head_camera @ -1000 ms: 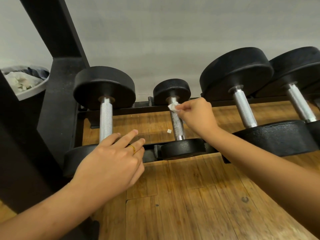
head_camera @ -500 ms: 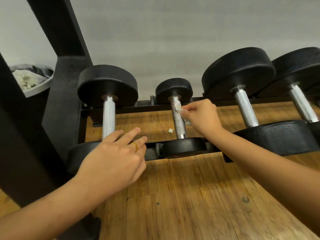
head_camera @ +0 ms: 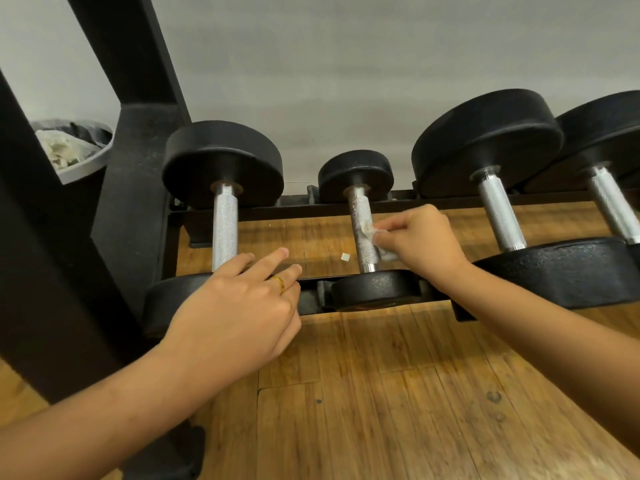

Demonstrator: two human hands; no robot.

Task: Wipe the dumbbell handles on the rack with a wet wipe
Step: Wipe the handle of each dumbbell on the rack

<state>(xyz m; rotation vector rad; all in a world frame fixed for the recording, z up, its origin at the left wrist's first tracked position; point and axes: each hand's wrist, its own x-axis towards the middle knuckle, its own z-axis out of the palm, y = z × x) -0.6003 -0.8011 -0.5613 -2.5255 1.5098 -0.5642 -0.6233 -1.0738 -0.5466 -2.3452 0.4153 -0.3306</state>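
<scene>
Pinching the wet wipe in its curled fingers, the right hand is pressing it onto the small dumbbell's handle, probably to work into the knurling. The left hand, fingers loosely straight and holding nothing, is seemingly steadying itself on the larger dumbbell beneath them.

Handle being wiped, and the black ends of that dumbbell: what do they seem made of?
Handle: likely steel, silvery with crosshatched knurling and dull speckles. Ends: matte black, slightly grainy, so rubber coating or painted cast iron; the look leaves that open.
</scene>
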